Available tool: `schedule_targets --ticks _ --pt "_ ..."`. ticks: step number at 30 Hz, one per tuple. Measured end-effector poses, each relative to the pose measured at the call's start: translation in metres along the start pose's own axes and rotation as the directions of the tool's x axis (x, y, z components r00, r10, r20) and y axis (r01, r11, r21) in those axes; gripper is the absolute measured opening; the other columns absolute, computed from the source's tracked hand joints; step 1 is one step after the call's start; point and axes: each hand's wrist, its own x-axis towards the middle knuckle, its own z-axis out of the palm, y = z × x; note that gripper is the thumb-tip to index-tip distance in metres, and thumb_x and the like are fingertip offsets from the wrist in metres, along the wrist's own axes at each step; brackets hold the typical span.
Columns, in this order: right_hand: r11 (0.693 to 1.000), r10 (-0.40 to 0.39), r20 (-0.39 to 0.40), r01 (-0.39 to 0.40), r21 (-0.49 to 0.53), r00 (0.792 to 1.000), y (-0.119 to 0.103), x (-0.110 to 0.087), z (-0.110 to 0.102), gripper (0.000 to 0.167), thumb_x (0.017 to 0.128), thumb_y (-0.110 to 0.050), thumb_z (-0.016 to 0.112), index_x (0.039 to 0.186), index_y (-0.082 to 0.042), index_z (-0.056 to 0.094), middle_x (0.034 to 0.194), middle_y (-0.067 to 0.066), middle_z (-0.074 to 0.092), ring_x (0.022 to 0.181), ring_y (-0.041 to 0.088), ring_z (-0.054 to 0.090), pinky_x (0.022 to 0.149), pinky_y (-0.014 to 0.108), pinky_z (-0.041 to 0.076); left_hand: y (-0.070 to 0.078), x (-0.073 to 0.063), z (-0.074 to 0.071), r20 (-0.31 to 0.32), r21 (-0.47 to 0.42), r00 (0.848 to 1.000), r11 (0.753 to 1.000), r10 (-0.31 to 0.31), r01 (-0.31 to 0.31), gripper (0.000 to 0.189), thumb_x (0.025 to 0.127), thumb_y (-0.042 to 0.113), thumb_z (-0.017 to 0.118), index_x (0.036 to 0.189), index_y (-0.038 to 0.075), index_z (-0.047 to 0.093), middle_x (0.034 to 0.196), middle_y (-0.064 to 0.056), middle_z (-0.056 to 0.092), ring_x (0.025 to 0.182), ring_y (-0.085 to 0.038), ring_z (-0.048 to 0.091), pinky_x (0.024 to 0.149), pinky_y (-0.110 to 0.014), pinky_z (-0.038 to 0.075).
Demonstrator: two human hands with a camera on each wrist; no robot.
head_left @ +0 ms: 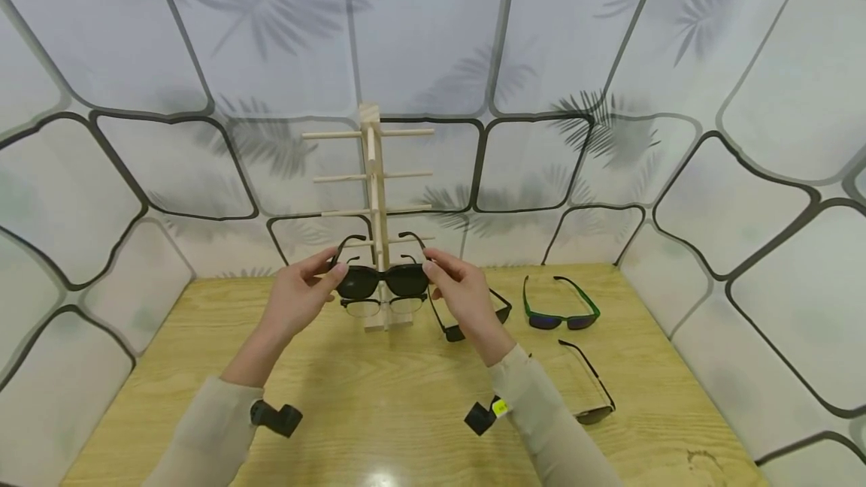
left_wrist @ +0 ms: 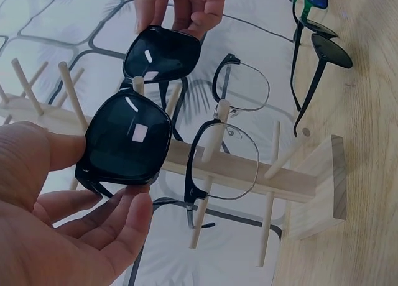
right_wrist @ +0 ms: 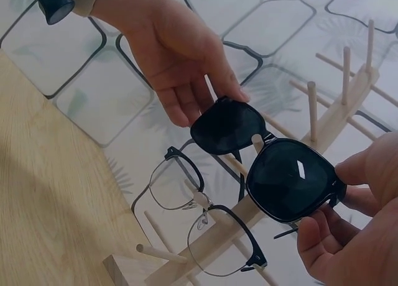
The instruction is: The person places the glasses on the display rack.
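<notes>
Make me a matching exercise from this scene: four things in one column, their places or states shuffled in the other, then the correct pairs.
Column one
1. clear-lensed glasses
2. green-framed sunglasses
3. wooden rack
4. left hand

Column two
A. on the table, right of the wooden rack in the head view
B. pinching one end of the black sunglasses
C. on the wooden rack, below the black sunglasses
D. standing upright on the table

Pairs: 1-C, 2-A, 3-D, 4-B
</notes>
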Motion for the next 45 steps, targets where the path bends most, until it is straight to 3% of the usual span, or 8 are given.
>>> schedule_targets --ticks 11,24,31,34,41,45 --pt "1.0 0.011 -0.001 -0.011 0.023 1.0 -0.002 0.003 0.002 0.041 0.108 -0.016 0.062 0.148 -0.008 0.062 0.143 0.016 0.063 0.101 0.019 0.06 0.075 0.026 0.055 0.002 0.002 0.0 0.013 -0.03 1.0 0.999 -0.017 0.017 0.058 0.109 0.031 0.061 0.16 0.008 0.046 0.15 -0.029 0.057 0.111 -0.038 0.074 0.083 -0.029 0.062" --pt "1.0 0.018 -0.014 -0.017 0.01 1.0 -0.003 0.006 0.002 0.04 0.107 -0.018 0.063 0.146 -0.01 0.064 0.136 0.018 0.066 0.097 0.017 0.061 0.074 0.025 0.056 0.002 0.003 -0.001 0.016 -0.021 1.0 1.0 -0.017 0.017 0.058 0.109 0.032 0.06 0.161 0.009 0.045 0.152 -0.029 0.055 0.11 -0.037 0.075 0.088 -0.038 0.063" --pt "1.0 0.013 -0.006 -0.013 -0.006 1.0 -0.001 0.008 0.0 0.039 0.107 -0.018 0.063 0.145 -0.01 0.065 0.124 0.01 0.07 0.108 0.036 0.061 0.074 0.027 0.057 0.003 0.003 0.0 0.009 -0.026 0.999 0.999 -0.03 0.031 0.058 0.109 0.033 0.06 0.161 0.01 0.045 0.153 -0.028 0.055 0.11 -0.037 0.075 0.09 -0.041 0.062" --pt "1.0 0.013 -0.003 -0.013 -0.007 1.0 -0.001 0.009 0.0 0.038 0.107 -0.018 0.064 0.145 -0.011 0.066 0.116 0.006 0.07 0.108 0.039 0.061 0.074 0.027 0.057 0.003 0.003 -0.001 0.005 -0.02 1.0 0.999 -0.031 0.031 0.059 0.109 0.035 0.059 0.161 0.011 0.045 0.152 -0.028 0.056 0.107 -0.036 0.076 0.093 -0.045 0.061" --pt "0.999 0.014 0.02 -0.013 -0.033 1.0 -0.001 0.006 -0.008 0.042 0.107 -0.021 0.065 0.148 -0.015 0.062 0.118 0.009 0.071 0.102 0.027 0.065 0.079 0.03 0.058 0.003 -0.004 -0.002 -0.007 -0.001 1.0 1.0 -0.029 0.028 0.065 0.109 0.045 0.057 0.164 0.014 0.04 0.15 -0.026 0.058 0.118 -0.04 0.072 0.1 -0.054 0.057" --pt "0.996 0.012 0.004 -0.012 -0.086 1.0 0.001 0.003 -0.021 0.041 0.107 -0.024 0.064 0.148 -0.018 0.062 0.117 0.01 0.071 0.096 0.017 0.065 0.08 0.03 0.058 0.0 -0.014 0.0 -0.06 0.027 0.998 1.0 0.0 0.002 0.063 0.109 0.041 0.057 0.163 0.012 0.042 0.147 -0.025 0.061 0.13 -0.041 0.064 0.106 -0.057 0.053"
